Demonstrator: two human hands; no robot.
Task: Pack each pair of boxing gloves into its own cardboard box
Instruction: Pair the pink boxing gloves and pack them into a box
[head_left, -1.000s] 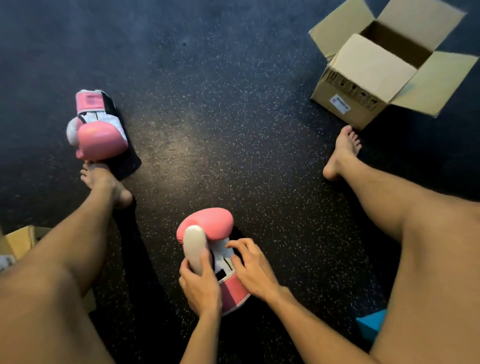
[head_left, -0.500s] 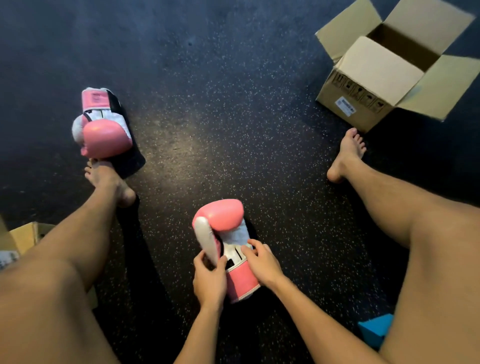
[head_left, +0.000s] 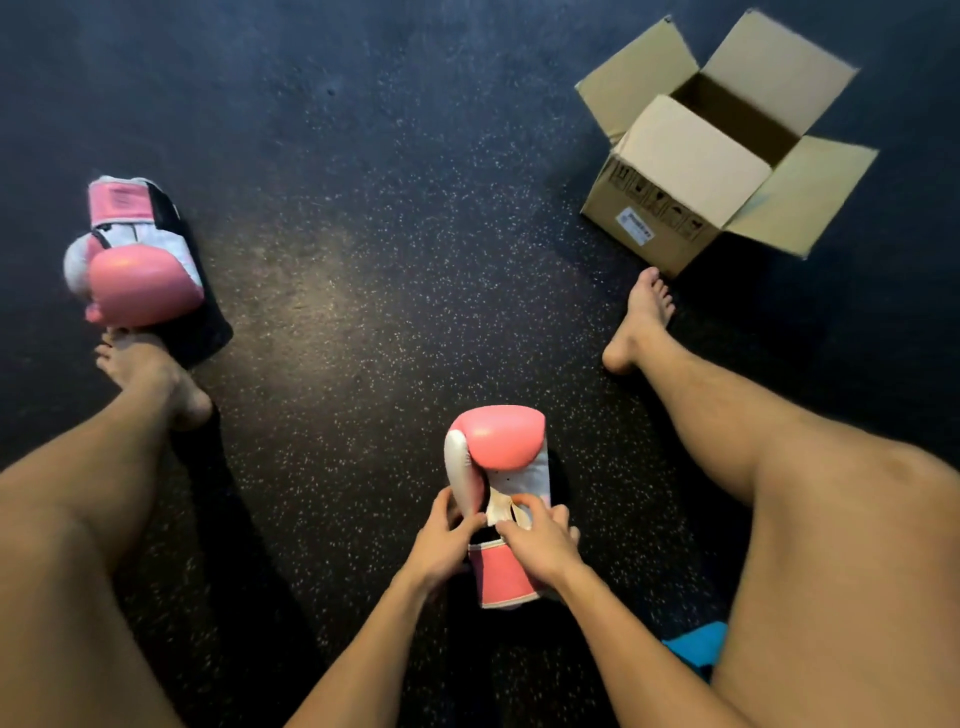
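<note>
Nearby, second glove (head_left: 136, 254) touches left foot (head_left: 148, 371); open box (head_left: 719, 148) beyond right foot (head_left: 641, 322)

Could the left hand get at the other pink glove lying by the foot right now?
Probably not straight away. The left hand is gripping the near glove together with the right hand. The far glove lies beyond the left foot, though nothing blocks the floor between.

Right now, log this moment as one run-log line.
hands: left hand and right hand gripping near glove | second glove: on floor by left foot | cardboard box: open, contents unseen
</note>
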